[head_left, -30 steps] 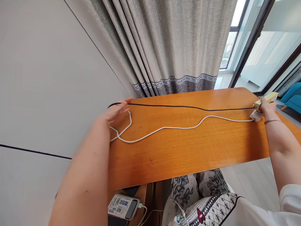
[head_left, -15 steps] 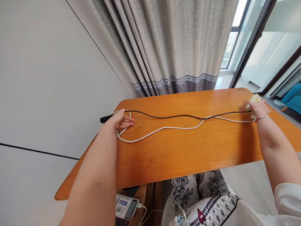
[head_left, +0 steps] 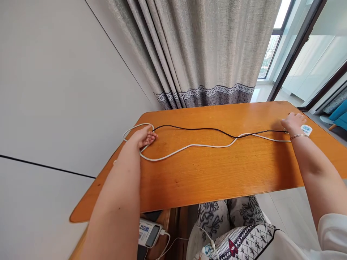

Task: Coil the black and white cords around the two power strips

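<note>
A black cable [head_left: 200, 129] runs across the wooden table, with a white cable [head_left: 189, 145] winding beside and crossing it. At the table's left end, my left hand [head_left: 147, 137] has its fingers curled at the end of the black cable; the black piece at that end is hidden by the hand. The white cable loops around behind this hand. Toward the right end, my right hand [head_left: 293, 122] rests with fingers spread over a white power strip [head_left: 306, 130], most of it hidden. Both cables reach the strip's side.
A grey curtain [head_left: 211, 54] hangs behind the table, with a pale wall [head_left: 54, 90] at left. Below the front edge, a white device [head_left: 148, 233] with a plugged-in cable lies on a lower surface. My patterned trousers show beneath the table.
The black piece by my left hand has gone out of sight behind it. At my right hand, the power strip has turned, its sockets are hidden and a labelled white part shows.
</note>
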Demonstrator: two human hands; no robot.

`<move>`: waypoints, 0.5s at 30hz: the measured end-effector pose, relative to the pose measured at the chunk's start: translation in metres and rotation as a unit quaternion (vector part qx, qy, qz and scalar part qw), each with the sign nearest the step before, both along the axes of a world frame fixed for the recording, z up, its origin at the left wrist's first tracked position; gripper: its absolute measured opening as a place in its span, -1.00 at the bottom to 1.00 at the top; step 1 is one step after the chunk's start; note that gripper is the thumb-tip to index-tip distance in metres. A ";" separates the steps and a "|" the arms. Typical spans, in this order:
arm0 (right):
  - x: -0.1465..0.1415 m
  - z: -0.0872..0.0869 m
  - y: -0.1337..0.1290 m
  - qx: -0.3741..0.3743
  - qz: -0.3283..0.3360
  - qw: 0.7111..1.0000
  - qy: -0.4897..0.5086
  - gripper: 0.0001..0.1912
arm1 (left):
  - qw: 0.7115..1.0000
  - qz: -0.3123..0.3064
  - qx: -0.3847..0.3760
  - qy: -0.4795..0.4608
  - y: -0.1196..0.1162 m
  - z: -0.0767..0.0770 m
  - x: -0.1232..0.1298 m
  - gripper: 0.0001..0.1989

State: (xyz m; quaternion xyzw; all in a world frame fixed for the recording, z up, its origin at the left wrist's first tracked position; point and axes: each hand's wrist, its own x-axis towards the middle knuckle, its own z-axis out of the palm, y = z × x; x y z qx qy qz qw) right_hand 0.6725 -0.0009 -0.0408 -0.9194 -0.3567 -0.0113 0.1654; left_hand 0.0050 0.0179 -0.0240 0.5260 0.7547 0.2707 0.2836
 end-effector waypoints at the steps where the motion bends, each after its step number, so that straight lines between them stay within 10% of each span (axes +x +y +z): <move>1: -0.008 0.002 0.002 0.010 0.040 0.999 -0.010 -0.47 | 1.000 0.005 -0.003 -0.015 0.003 -0.001 0.006 -0.48; 7: -0.100 0.006 -0.005 0.093 0.415 0.905 -0.012 -0.65 | 0.976 -0.154 0.128 0.086 0.005 -0.015 0.088 -0.71; 11: -0.172 -0.006 -0.034 0.029 0.590 0.805 -0.058 -0.45 | 0.894 -0.388 0.152 0.166 -0.012 -0.030 0.148 -0.24; 15: -0.224 -0.017 -0.054 -0.085 0.624 0.772 -0.087 0.01 | 0.840 -0.465 0.124 0.249 -0.020 -0.043 0.177 0.07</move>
